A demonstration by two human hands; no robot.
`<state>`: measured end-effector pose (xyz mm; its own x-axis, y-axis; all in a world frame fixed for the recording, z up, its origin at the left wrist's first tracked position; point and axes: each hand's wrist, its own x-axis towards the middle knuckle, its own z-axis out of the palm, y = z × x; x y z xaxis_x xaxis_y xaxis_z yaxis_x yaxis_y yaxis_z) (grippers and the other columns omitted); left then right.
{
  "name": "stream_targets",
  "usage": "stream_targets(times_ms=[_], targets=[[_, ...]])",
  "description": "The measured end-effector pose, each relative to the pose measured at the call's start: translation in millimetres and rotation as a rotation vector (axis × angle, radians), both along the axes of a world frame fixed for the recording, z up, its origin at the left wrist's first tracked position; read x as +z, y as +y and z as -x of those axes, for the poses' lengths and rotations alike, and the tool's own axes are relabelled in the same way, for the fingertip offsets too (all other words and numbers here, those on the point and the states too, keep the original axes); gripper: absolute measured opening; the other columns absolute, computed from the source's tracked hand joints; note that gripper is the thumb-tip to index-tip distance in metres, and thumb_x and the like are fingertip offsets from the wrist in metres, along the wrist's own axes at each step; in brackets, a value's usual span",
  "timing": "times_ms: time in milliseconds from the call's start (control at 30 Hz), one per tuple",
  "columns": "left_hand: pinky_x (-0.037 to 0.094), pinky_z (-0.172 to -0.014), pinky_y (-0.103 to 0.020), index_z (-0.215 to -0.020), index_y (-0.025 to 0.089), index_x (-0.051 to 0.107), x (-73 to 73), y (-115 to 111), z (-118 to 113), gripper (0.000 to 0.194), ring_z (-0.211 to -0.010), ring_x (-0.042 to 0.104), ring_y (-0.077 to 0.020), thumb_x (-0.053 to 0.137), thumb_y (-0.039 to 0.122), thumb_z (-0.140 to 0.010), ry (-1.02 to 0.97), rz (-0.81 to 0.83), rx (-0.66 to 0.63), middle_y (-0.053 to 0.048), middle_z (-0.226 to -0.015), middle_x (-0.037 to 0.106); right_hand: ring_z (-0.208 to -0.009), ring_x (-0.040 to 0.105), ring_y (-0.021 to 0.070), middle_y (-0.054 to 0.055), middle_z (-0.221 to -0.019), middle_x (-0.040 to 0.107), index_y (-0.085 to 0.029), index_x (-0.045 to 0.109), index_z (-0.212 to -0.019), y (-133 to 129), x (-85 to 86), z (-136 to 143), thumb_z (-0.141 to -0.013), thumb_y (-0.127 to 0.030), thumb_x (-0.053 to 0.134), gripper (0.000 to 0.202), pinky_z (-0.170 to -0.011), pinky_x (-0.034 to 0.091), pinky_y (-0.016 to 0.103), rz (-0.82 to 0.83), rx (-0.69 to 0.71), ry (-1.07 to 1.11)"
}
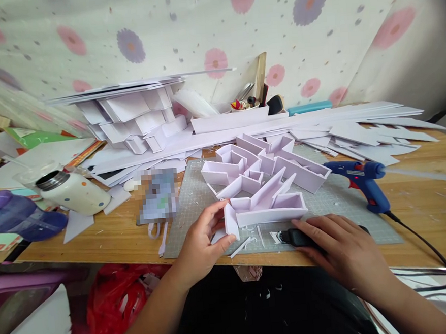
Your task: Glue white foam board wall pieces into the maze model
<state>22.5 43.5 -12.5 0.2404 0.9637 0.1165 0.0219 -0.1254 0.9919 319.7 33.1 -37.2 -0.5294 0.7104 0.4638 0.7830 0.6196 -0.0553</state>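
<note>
My left hand (207, 238) pinches the left end of a white foam-board structure (272, 216), thumb in front and fingers behind. The piece is built of thin upright walls with open tops and angled compartments. It stands on the grey cutting mat (197, 186), close to several more shapes of the same kind (223, 173). To the right, my right hand (333, 238) is closed over a black-handled utility knife (298, 237) lying low on the mat, its metal tip pointing left. Thin white offcuts (242, 247) are scattered between my hands.
A blue hot glue gun (371, 179) with a red light rests right, its cord hanging off the table edge. White sheets (361, 132) and stacked white boxes (139, 117) line the back. Left are a spotted flask (74, 191), a purple bottle (20, 214) and a pixelated object (158, 197).
</note>
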Motion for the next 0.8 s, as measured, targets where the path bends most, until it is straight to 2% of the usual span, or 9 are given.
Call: stream_targets(times_ms=[267,400,567,667,800], targets=[[0.030,-0.114,-0.043,-0.132,0.026,0.055,-5.6,-1.1,-4.2,0.057,-0.134,0.041,-0.0291,0.072,0.019,-0.078,0.132,-0.013,0.107,-0.008,-0.145,0.047,-0.087,0.058,0.0261,0.010,-0.100,0.066,-0.018,0.058,-0.123,-1.5,1.9,1.8,-0.093,-0.033,0.053,0.033,-0.078,0.044,0.040,0.010,-0.011,0.005],[0.030,-0.114,-0.045,-0.132,0.028,0.055,-4.0,-2.0,-4.4,0.057,-0.136,0.039,-0.0289,0.071,0.020,-0.078,0.266,-0.147,0.146,-0.006,-0.144,0.048,-0.088,0.057,0.0266,0.010,-0.100,0.066,-0.018,0.057,-0.123,-2.6,2.2,1.4,-0.092,-0.031,0.055,0.033,-0.078,0.044,0.040,0.015,-0.013,-0.002],[0.038,-0.108,-0.043,-0.130,0.032,0.057,-0.4,-3.9,-3.5,0.057,-0.125,0.050,-0.0286,0.072,0.020,-0.077,0.462,-0.300,0.210,-0.006,-0.136,0.054,-0.089,0.057,0.0271,0.009,-0.101,0.066,-0.018,0.057,-0.121,-2.9,3.4,2.4,-0.093,-0.032,0.054,0.032,-0.078,0.045,0.040,0.002,-0.025,-0.003],[0.042,-0.104,-0.042,-0.127,0.032,0.060,-0.4,-4.3,-4.7,0.055,-0.120,0.052,-0.0294,0.073,0.022,-0.074,0.447,-0.271,0.248,-0.007,-0.130,0.055,-0.089,0.057,0.0267,0.009,-0.100,0.066,-0.018,0.058,-0.120,-2.5,4.6,3.7,-0.094,-0.033,0.052,0.031,-0.079,0.045,0.040,-0.004,-0.025,0.003],[0.037,-0.108,-0.043,-0.124,0.030,0.063,-1.8,-4.1,-7.1,0.056,-0.123,0.049,-0.0308,0.076,0.020,-0.070,0.331,-0.177,0.265,-0.007,-0.131,0.054,-0.088,0.058,0.0267,0.010,-0.100,0.067,-0.017,0.061,-0.118,-2.2,6.2,4.5,-0.094,-0.033,0.053,0.031,-0.078,0.045,0.040,-0.004,-0.027,0.008]])
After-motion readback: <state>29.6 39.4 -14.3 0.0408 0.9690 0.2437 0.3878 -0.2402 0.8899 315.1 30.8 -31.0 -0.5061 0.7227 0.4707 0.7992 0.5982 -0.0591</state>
